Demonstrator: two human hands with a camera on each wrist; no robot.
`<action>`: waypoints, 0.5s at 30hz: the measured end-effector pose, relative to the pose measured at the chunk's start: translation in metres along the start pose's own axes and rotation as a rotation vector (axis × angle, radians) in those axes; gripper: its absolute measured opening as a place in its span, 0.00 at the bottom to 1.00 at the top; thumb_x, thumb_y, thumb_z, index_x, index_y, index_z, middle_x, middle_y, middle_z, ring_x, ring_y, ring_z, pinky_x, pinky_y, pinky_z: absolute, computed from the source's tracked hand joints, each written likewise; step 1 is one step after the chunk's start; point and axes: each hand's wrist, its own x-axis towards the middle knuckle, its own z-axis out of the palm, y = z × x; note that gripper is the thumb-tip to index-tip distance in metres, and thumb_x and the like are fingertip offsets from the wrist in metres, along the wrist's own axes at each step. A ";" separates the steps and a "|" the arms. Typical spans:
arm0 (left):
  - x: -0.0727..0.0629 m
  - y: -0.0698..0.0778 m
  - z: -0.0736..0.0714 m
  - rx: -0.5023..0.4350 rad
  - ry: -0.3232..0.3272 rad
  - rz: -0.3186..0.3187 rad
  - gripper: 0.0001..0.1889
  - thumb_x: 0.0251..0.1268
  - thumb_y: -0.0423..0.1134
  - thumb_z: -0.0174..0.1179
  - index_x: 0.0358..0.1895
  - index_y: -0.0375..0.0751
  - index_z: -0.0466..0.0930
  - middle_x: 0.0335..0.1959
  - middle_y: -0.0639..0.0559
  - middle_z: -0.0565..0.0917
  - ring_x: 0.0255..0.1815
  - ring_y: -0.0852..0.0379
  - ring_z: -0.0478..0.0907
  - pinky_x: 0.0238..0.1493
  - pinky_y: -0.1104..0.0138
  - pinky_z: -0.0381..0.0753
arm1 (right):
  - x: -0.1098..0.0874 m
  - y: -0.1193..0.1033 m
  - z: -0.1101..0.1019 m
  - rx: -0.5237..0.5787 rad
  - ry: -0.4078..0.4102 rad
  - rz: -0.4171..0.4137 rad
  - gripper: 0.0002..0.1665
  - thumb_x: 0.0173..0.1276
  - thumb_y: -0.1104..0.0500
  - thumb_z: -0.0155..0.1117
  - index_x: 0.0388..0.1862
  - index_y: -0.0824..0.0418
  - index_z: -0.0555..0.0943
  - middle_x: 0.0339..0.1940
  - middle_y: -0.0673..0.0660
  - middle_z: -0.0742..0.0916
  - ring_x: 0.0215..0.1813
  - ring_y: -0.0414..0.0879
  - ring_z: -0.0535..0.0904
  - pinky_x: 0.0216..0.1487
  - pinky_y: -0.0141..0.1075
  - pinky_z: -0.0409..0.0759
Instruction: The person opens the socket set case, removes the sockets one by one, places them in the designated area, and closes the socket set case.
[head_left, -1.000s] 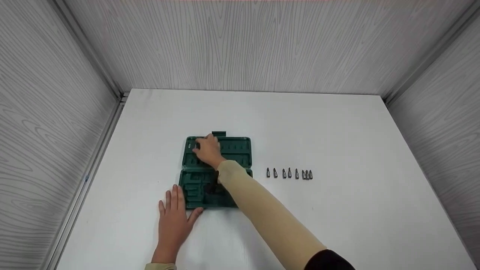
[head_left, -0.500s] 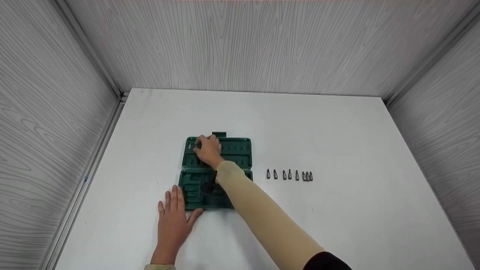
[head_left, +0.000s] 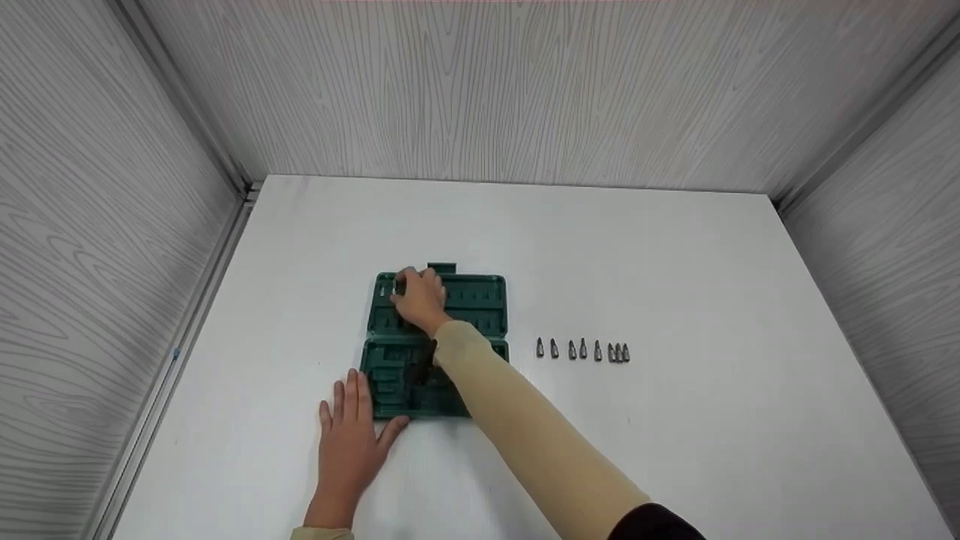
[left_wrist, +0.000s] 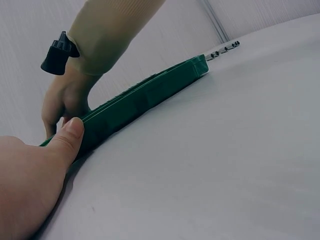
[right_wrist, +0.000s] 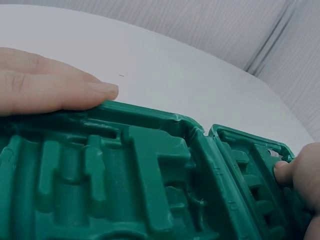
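A green plastic bit case lies unfolded on the table, its moulded slots facing up. My left hand rests flat at its near left corner, fingers straight along the left side and thumb at the front edge. Over the far half, my right hand pinches a small metal screwdriver bit at the row of slots, thumb and forefinger curled. Another bit sits in the slot just left of it. The right wrist view shows the right thumb down in that half; the fingertips are mostly out of frame.
Several loose screwdriver bits stand in a row on the white table, right of the case. A latch tab sticks out at the case's far edge. Wood-grain panels enclose the table at the back and sides.
The right fingers have shifted slightly at the same slot, the forefinger rising and curling more, so the bit shows between them. The left hand stays in place; the head view drifts slightly.
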 end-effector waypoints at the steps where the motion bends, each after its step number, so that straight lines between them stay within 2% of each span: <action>1: 0.000 0.000 0.000 0.000 -0.002 -0.001 0.51 0.61 0.69 0.44 0.73 0.32 0.43 0.74 0.38 0.46 0.72 0.39 0.42 0.65 0.42 0.41 | 0.000 0.000 0.000 0.007 0.004 0.001 0.18 0.67 0.51 0.60 0.54 0.52 0.75 0.50 0.53 0.72 0.52 0.46 0.65 0.52 0.38 0.64; 8: 0.001 0.001 -0.002 -0.001 0.002 0.001 0.50 0.61 0.69 0.44 0.73 0.32 0.43 0.74 0.38 0.46 0.72 0.39 0.42 0.65 0.42 0.41 | -0.001 -0.001 0.000 -0.017 0.020 0.014 0.17 0.67 0.50 0.59 0.51 0.55 0.79 0.53 0.54 0.73 0.54 0.46 0.66 0.55 0.38 0.63; 15: 0.001 0.003 -0.003 0.005 -0.011 -0.007 0.50 0.61 0.69 0.43 0.73 0.32 0.43 0.74 0.39 0.46 0.73 0.39 0.42 0.66 0.42 0.40 | -0.004 0.000 0.004 0.015 0.098 -0.023 0.11 0.67 0.51 0.59 0.46 0.51 0.82 0.48 0.51 0.76 0.51 0.44 0.69 0.54 0.39 0.66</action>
